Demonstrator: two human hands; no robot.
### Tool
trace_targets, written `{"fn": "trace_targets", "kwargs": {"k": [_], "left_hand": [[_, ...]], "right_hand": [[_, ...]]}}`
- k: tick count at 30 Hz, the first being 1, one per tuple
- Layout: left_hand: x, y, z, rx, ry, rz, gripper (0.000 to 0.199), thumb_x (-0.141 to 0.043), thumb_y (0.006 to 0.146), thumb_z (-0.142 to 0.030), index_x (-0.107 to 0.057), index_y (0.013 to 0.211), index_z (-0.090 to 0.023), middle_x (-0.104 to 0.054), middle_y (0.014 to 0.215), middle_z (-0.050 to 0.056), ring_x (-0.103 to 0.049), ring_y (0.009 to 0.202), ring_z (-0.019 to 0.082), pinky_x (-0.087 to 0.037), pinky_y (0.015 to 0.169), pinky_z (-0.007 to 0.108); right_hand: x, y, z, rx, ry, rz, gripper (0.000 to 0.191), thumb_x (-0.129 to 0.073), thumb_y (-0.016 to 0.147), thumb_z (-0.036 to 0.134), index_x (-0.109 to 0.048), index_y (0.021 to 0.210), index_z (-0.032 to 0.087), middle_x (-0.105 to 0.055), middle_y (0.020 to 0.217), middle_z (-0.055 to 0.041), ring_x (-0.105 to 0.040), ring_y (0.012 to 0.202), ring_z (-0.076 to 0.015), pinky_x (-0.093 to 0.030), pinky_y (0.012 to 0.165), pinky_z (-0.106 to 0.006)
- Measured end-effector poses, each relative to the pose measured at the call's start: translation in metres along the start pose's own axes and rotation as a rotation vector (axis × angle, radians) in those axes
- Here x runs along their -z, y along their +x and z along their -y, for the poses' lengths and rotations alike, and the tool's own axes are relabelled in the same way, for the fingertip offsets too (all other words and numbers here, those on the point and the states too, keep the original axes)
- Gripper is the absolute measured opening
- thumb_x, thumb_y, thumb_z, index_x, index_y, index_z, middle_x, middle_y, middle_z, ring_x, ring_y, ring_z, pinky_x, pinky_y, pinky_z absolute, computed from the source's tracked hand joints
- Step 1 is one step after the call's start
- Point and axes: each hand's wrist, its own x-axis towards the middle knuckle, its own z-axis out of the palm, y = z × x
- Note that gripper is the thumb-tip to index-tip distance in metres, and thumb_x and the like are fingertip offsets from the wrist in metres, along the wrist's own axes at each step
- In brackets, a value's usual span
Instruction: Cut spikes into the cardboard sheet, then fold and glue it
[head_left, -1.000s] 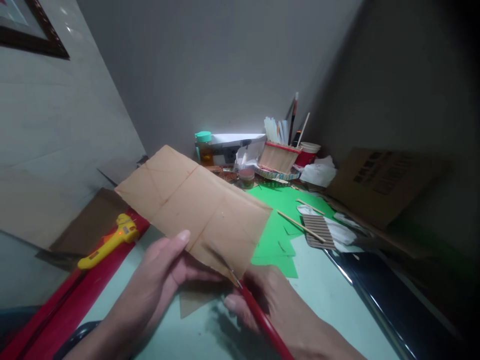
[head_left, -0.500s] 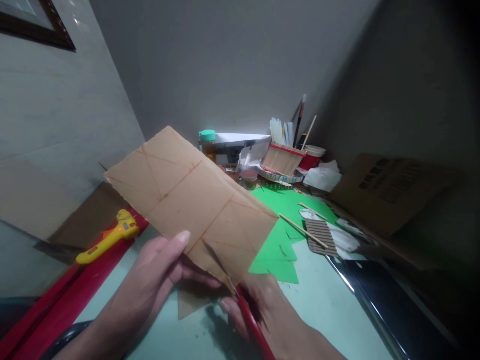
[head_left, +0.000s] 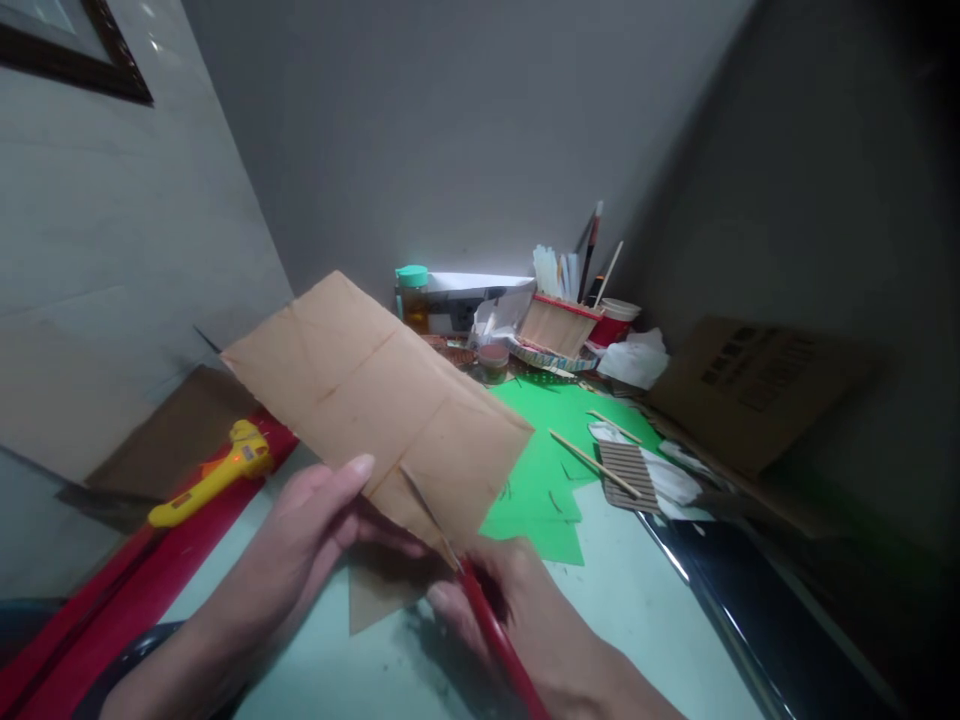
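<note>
A tan cardboard piece (head_left: 360, 390) with reddish-brown drawn lines is held up over the table, tilted toward me. My left hand (head_left: 322, 510) pinches its lower left edge, thumb on top and fingers underneath. In my right hand (head_left: 510, 600) are red-handled scissors (head_left: 487, 615), the fingers wrapped around the handles. One blade lies over the cardboard's face, along the near edge; the other blade is hidden beneath. Below the hands, another brown cardboard piece (head_left: 375, 600) rests on the table, partly in shadow.
A yellow glue gun (head_left: 214, 475) lies on red material at left. Green paper (head_left: 540, 490), thin sticks (head_left: 596, 463) and corrugated cardboard (head_left: 628, 470) lie at right, beside a dark glossy object (head_left: 757, 590). A stick holder (head_left: 559, 325) and a teal-lidded jar (head_left: 412, 295) stand behind.
The cardboard's right end has shifted slightly left and tilted a little. My right hand and the scissors have moved slightly left with it; the left hand keeps its grip.
</note>
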Motion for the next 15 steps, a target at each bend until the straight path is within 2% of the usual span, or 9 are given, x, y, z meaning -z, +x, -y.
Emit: {"fn": "trace_targets", "kwargs": {"k": [3, 7, 9, 12, 15], "left_hand": [[0.001, 0.002, -0.002, -0.006, -0.017, 0.01, 0.032, -0.058, 0.092, -0.03, -0.078, 0.08, -0.009, -0.079, 0.073, 0.012, -0.073, 0.064, 0.025, -0.064, 0.065, 0.038], [-0.003, 0.0, -0.005, -0.001, -0.06, 0.03, 0.026, -0.057, 0.093, -0.025, -0.078, 0.087, -0.012, -0.079, 0.079, 0.008, -0.072, 0.065, 0.023, -0.064, 0.063, 0.038], [-0.004, -0.003, -0.006, 0.007, -0.069, 0.04, 0.025, -0.057, 0.093, -0.025, -0.078, 0.086, -0.012, -0.08, 0.08, 0.008, -0.072, 0.066, 0.023, -0.063, 0.062, 0.036], [-0.004, -0.006, -0.006, 0.021, -0.106, 0.043, 0.024, -0.059, 0.092, -0.026, -0.079, 0.09, -0.013, -0.08, 0.08, 0.008, -0.073, 0.069, 0.023, -0.062, 0.066, 0.033], [-0.002, -0.008, -0.004, 0.049, -0.189, 0.022, 0.02, -0.065, 0.088, -0.028, -0.08, 0.096, -0.017, -0.081, 0.083, 0.006, -0.075, 0.075, 0.023, -0.061, 0.069, 0.029]], "right_hand": [[0.01, -0.003, 0.008, -0.108, 0.085, 0.107, 0.041, -0.061, 0.088, 0.05, -0.046, 0.07, 0.017, -0.038, 0.064, 0.0045, -0.031, 0.06, -0.0099, -0.025, 0.05, -0.023], [0.02, -0.006, 0.021, -0.076, 0.18, 0.184, 0.046, -0.057, 0.087, 0.059, -0.043, 0.072, 0.019, -0.034, 0.068, 0.0036, -0.029, 0.062, -0.0118, -0.024, 0.051, -0.026], [0.022, -0.008, 0.026, -0.037, 0.195, 0.194, 0.04, -0.056, 0.088, 0.054, -0.042, 0.073, 0.02, -0.034, 0.07, 0.0031, -0.029, 0.063, -0.0126, -0.024, 0.053, -0.027], [0.025, -0.01, 0.032, -0.01, 0.242, 0.21, 0.024, -0.057, 0.089, 0.036, -0.044, 0.077, 0.02, -0.035, 0.072, 0.0038, -0.029, 0.064, -0.0121, -0.024, 0.054, -0.026], [0.029, -0.011, 0.04, -0.056, 0.302, 0.233, 0.02, -0.062, 0.086, 0.028, -0.046, 0.077, 0.02, -0.035, 0.07, 0.0051, -0.029, 0.063, -0.0106, -0.023, 0.053, -0.024]]}}
